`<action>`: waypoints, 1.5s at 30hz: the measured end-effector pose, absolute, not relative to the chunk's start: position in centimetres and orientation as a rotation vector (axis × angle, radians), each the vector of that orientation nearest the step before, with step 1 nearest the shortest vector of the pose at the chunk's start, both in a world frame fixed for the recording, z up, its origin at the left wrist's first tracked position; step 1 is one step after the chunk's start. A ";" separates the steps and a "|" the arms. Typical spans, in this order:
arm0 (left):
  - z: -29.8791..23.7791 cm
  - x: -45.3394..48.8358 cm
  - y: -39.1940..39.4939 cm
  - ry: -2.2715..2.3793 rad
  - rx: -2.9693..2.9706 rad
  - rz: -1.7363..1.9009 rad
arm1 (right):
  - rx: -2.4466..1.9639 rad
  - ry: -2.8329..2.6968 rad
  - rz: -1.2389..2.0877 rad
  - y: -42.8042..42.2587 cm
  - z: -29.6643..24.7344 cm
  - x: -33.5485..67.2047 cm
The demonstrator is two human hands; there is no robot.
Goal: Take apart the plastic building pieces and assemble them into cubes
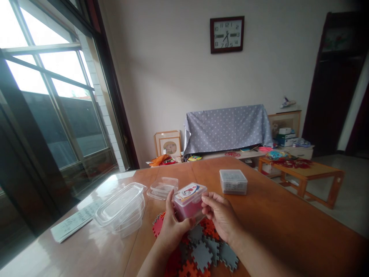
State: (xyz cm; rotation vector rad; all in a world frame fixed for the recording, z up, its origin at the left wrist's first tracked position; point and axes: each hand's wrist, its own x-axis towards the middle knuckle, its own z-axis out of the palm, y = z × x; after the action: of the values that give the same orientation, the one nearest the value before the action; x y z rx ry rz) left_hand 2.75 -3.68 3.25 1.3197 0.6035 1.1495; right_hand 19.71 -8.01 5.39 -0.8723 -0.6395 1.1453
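Note:
Over the wooden table I hold a small clear plastic box (188, 206) with pink contents and a printed picture on its lid. My left hand (171, 229) is wrapped round its left side and underside. At the box's right front edge, by the clasp, the bent fingers of my right hand (220, 213) pinch against it. The lid looks closed. Beneath my hands lies a pile of jagged-edged foam puzzle pieces, among them a grey piece (201, 254), an orange-red piece (191, 269) and a red piece (158, 225). My forearms hide part of the pile.
Clear lidded containers (122, 207) are stacked on the left, near a printed card stack (76, 221). A smaller clear container (164, 187) stands behind my left hand. Another clear box (233, 181) is at the back right of the table (282, 231). A low wooden table (305, 173) stands beyond.

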 end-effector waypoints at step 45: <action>4.7 2.4 -4.8 0.756 0.986 1.437 | -1.049 -1.068 0.792 -8.0 3.3 18.0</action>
State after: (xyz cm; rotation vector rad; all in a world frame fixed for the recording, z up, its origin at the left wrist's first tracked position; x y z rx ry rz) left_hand 2.36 -4.78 4.70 0.9864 0.7559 1.4373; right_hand 18.01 -7.98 3.30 -1.0492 -1.0684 0.7922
